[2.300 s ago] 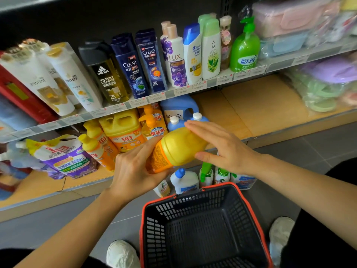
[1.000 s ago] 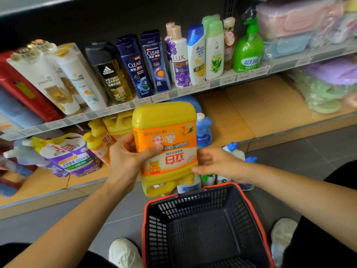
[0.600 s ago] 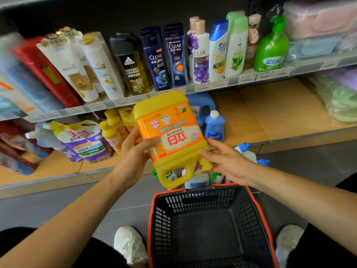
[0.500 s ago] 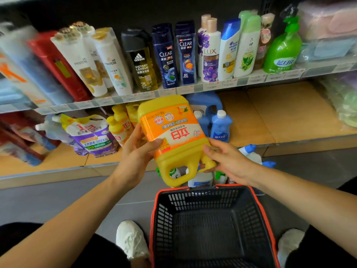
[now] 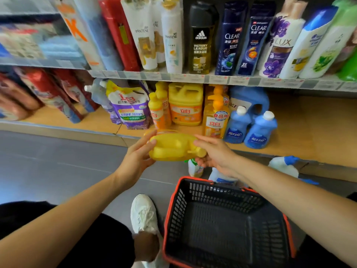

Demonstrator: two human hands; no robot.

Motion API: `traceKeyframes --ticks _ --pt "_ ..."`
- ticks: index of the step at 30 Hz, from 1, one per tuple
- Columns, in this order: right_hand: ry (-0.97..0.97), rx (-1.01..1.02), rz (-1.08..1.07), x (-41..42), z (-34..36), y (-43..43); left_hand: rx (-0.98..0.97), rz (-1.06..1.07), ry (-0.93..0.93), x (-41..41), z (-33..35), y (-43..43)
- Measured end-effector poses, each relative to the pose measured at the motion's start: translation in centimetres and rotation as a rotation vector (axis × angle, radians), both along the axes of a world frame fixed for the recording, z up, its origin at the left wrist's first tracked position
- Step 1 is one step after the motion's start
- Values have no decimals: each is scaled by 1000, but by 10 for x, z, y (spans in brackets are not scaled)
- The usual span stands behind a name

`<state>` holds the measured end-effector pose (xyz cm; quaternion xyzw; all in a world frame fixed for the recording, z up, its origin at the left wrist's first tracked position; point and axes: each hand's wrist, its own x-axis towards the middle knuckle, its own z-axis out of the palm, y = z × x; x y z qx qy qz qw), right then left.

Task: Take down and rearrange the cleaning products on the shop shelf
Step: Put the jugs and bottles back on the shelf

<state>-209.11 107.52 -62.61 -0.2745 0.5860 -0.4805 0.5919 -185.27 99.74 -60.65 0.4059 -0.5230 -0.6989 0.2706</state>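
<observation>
I hold a yellow detergent jug [image 5: 172, 148] between both hands, just in front of the lower wooden shelf [image 5: 301, 128]. Its handle and cap end faces me and its label is hidden. My left hand [image 5: 135, 159] grips its left side, thumb on top. My right hand [image 5: 214, 153] grips the right end by the cap. Behind it on the shelf stand a second yellow jug [image 5: 185, 104], yellow pump bottles [image 5: 215, 115], a purple refill pouch [image 5: 130, 108] and two small blue bottles [image 5: 260, 130].
A black basket with an orange rim [image 5: 226, 223] stands on the grey floor below my hands. Spray bottles [image 5: 284, 167] stand on the floor beside it. The upper shelf [image 5: 193, 77] carries shampoo bottles. My white shoe [image 5: 144, 211] is left of the basket.
The jug has tipped so its handle end faces me, and it has gone down toward the lower shelf's front edge. The view has swung left and closer to the shelves.
</observation>
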Motion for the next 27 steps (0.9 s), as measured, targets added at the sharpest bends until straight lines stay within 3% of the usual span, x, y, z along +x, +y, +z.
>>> traceKeyframes --ticks 6,13,18,23,27 --pt "8 129 69 19 -27 -34 70 -79 -139 31 -36 -21" --pt "45 122 136 40 -64 -61 274 72 -150 30 -100 -58" --pt "152 235 162 44 -101 -68 392 170 -175 13 -149 -54" --pt "461 217 221 32 -113 -74 196 -70 -462 17 -150 -72" --pt "861 30 270 20 -105 -81 -218 -154 -852 11 -135 -102"
